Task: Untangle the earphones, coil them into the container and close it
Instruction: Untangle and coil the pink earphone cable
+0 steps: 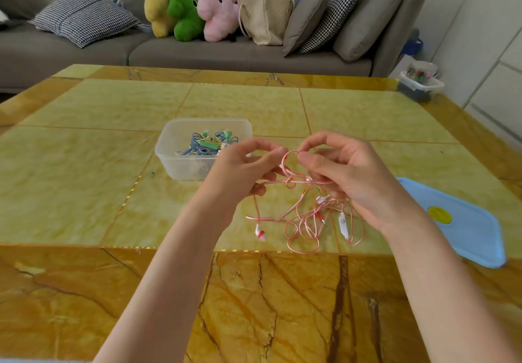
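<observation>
Both hands are pinching the red-and-white earphones [303,215] above the desk [84,165]: the left hand [240,170] grips the cord beside a raised loop, and the right hand [347,176] nips that loop between thumb and fingertip. The rest of the cable hangs in a snarl down to the desk at 6 o'clock of the hands, one earbud [260,232] lying loose.

To free the knot cleanly, I would widen the loop gently and feed the earbud end back through, never tugging tight.

The clear container [180,165], already holding other coloured earphones, sits at 10 o'clock; its blue lid [463,238] lies at 4 o'clock. The desk is glossy yellow marble. Beyond, a grey sofa [226,52] carries plush toys [192,9] and cushions.
</observation>
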`<act>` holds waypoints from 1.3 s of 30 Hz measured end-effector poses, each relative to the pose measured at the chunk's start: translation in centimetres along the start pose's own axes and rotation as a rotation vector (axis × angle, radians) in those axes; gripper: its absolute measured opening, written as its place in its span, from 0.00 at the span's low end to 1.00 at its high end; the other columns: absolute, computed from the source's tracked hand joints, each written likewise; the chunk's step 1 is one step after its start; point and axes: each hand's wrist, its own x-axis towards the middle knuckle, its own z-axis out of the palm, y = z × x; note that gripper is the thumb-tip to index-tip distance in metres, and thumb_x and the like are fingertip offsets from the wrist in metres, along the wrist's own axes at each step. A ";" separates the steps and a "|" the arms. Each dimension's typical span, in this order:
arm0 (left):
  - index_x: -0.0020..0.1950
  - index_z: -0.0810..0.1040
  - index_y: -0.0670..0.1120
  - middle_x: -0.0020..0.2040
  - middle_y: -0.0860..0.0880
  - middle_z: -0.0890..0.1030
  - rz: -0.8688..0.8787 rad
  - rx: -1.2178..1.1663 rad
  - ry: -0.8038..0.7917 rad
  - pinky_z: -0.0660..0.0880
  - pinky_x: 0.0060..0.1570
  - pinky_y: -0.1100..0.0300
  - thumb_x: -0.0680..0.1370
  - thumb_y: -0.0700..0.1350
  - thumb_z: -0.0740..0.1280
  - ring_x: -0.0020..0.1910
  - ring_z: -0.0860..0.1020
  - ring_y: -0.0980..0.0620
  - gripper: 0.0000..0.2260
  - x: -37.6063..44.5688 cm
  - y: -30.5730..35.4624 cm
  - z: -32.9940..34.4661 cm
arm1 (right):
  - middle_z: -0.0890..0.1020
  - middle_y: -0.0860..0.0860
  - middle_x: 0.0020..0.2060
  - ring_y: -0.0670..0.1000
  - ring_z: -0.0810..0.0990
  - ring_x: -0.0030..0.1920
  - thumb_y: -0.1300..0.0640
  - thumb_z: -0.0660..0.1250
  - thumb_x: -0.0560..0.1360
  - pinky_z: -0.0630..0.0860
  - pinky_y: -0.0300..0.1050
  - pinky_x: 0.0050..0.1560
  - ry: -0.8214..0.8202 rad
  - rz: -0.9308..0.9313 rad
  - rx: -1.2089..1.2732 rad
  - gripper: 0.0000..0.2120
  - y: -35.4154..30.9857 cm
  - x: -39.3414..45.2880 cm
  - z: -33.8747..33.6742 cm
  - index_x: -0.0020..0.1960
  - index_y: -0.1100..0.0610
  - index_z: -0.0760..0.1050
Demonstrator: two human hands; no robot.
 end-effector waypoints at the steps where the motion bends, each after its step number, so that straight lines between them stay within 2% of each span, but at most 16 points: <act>1: 0.41 0.80 0.48 0.33 0.51 0.81 -0.014 0.001 -0.026 0.67 0.24 0.70 0.75 0.44 0.67 0.30 0.75 0.59 0.04 0.0 0.0 0.1 | 0.72 0.48 0.24 0.45 0.63 0.24 0.58 0.68 0.73 0.58 0.33 0.22 -0.005 -0.011 -0.003 0.02 0.1 0.0 0.1 0.42 0.54 0.78; 5: 0.42 0.82 0.47 0.34 0.51 0.82 -0.043 0.021 -0.073 0.66 0.24 0.71 0.77 0.45 0.65 0.28 0.75 0.62 0.08 -0.2 0.0 0.3 | 0.73 0.46 0.24 0.43 0.64 0.23 0.60 0.68 0.73 0.59 0.31 0.22 0.075 -0.050 -0.011 0.03 0.3 0.3 0.3 0.42 0.57 0.79; 9: 0.40 0.81 0.45 0.33 0.52 0.82 -0.143 -0.081 -0.119 0.66 0.22 0.70 0.78 0.56 0.56 0.30 0.78 0.60 0.20 -0.5 0.7 0.3 | 0.75 0.48 0.26 0.48 0.65 0.26 0.60 0.68 0.74 0.59 0.33 0.22 0.141 -0.024 -0.009 0.03 0.5 0.4 0.3 0.42 0.56 0.79; 11: 0.42 0.82 0.44 0.34 0.52 0.82 -0.125 -0.025 -0.153 0.66 0.23 0.70 0.75 0.58 0.59 0.31 0.78 0.60 0.20 -0.6 0.7 0.4 | 0.76 0.49 0.27 0.47 0.65 0.25 0.59 0.68 0.73 0.59 0.32 0.22 0.142 -0.006 -0.025 0.02 0.5 0.4 0.4 0.41 0.56 0.78; 14: 0.44 0.82 0.44 0.34 0.54 0.82 -0.046 0.103 -0.166 0.65 0.25 0.70 0.75 0.49 0.66 0.31 0.75 0.62 0.10 -0.7 0.4 0.5 | 0.79 0.53 0.29 0.44 0.66 0.23 0.60 0.68 0.74 0.60 0.30 0.21 0.109 0.012 -0.035 0.03 0.4 0.3 0.4 0.42 0.58 0.78; 17: 0.46 0.82 0.44 0.35 0.54 0.81 -0.033 0.137 -0.191 0.64 0.25 0.71 0.75 0.42 0.68 0.31 0.72 0.62 0.05 -0.6 0.2 0.4 | 0.75 0.50 0.24 0.42 0.64 0.19 0.60 0.67 0.75 0.57 0.30 0.19 0.124 0.037 -0.002 0.04 0.5 0.3 0.3 0.41 0.57 0.77; 22: 0.44 0.84 0.50 0.43 0.48 0.79 0.005 0.165 -0.281 0.62 0.26 0.71 0.73 0.38 0.69 0.41 0.68 0.51 0.07 -0.5 0.0 0.0 | 0.75 0.51 0.24 0.44 0.60 0.19 0.59 0.68 0.74 0.54 0.32 0.17 0.214 0.156 0.036 0.05 0.9 0.4 -0.1 0.40 0.55 0.77; 24: 0.46 0.83 0.50 0.42 0.51 0.78 0.011 0.146 -0.301 0.64 0.28 0.72 0.73 0.38 0.69 0.38 0.68 0.55 0.08 -0.5 0.0 -0.3 | 0.78 0.51 0.26 0.45 0.62 0.20 0.59 0.68 0.74 0.57 0.33 0.18 0.212 0.184 0.019 0.03 1.1 0.4 -0.3 0.42 0.56 0.77; 26: 0.48 0.82 0.50 0.39 0.53 0.77 0.004 0.108 -0.296 0.67 0.30 0.72 0.72 0.38 0.69 0.37 0.71 0.59 0.09 -0.5 0.1 -0.6 | 0.82 0.50 0.30 0.46 0.70 0.24 0.60 0.67 0.75 0.67 0.35 0.22 0.182 0.184 0.015 0.01 1.2 0.5 -0.4 0.46 0.55 0.77; 28: 0.49 0.82 0.50 0.39 0.53 0.79 -0.003 0.067 -0.293 0.69 0.33 0.71 0.71 0.38 0.70 0.38 0.75 0.61 0.10 -0.4 0.1 -0.8 | 0.83 0.48 0.36 0.43 0.77 0.33 0.60 0.68 0.74 0.74 0.35 0.34 0.176 0.140 -0.032 0.04 1.4 0.7 -0.5 0.48 0.53 0.78; 31: 0.50 0.81 0.48 0.39 0.53 0.82 -0.025 0.034 -0.309 0.71 0.35 0.69 0.66 0.41 0.70 0.40 0.77 0.60 0.13 -0.4 0.2 -0.9 | 0.81 0.43 0.40 0.38 0.77 0.40 0.60 0.70 0.72 0.73 0.36 0.47 0.188 0.014 -0.108 0.05 1.2 0.7 -0.5 0.44 0.51 0.79; 34: 0.48 0.82 0.46 0.39 0.51 0.80 -0.057 0.017 -0.339 0.71 0.35 0.69 0.71 0.37 0.68 0.37 0.75 0.59 0.08 -0.4 0.1 -0.9 | 0.83 0.48 0.48 0.43 0.80 0.50 0.61 0.69 0.73 0.75 0.38 0.56 0.048 -0.030 -0.094 0.07 0.9 0.5 -0.3 0.49 0.52 0.79; 36: 0.46 0.81 0.43 0.38 0.49 0.78 -0.071 0.010 -0.362 0.70 0.33 0.69 0.74 0.35 0.65 0.36 0.74 0.57 0.07 -0.3 0.0 -0.7 | 0.82 0.47 0.52 0.45 0.80 0.53 0.60 0.67 0.74 0.75 0.39 0.56 -0.058 -0.026 -0.132 0.10 0.9 0.5 -0.2 0.53 0.51 0.79; 39: 0.45 0.81 0.38 0.38 0.47 0.79 -0.081 -0.039 -0.371 0.70 0.32 0.69 0.75 0.33 0.63 0.34 0.73 0.57 0.07 -0.2 -0.1 -0.9 | 0.84 0.46 0.45 0.44 0.82 0.45 0.61 0.67 0.74 0.76 0.35 0.46 -0.108 -0.002 -0.114 0.09 1.0 0.5 0.3 0.51 0.50 0.80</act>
